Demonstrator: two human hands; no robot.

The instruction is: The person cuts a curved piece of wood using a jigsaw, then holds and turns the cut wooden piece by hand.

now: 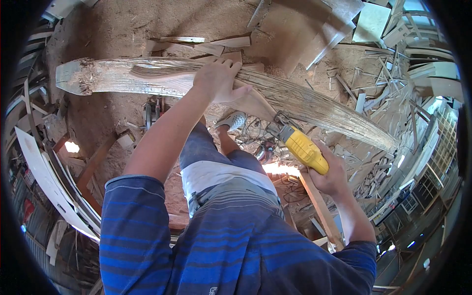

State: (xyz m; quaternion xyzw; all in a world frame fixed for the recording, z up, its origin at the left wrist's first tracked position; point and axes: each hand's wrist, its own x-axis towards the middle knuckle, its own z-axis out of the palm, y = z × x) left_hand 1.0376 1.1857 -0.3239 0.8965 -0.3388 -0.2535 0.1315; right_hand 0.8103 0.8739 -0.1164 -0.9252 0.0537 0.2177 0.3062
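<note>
A long weathered beam [305, 105] runs across the upper middle, with a smoother curved wooden piece [253, 102] lying along it. On that curved piece rests my left hand [216, 81], its fingers spread over the wood and the beam's far edge. My right hand [327, 169] is wrapped round the rear of a yellow power tool [305, 150]. The tool's dark metal front end touches or nearly touches the right end of the curved piece; the exact contact is too small to tell.
Wood offcuts [216, 48] lie on the dusty floor beyond the beam. Scrap wood [378, 167] is heaped at the right. Pale boards [54, 184] lean at the left. Cables and another tool [265, 151] lie near my feet. A narrow plank [319, 209] stands below my right hand.
</note>
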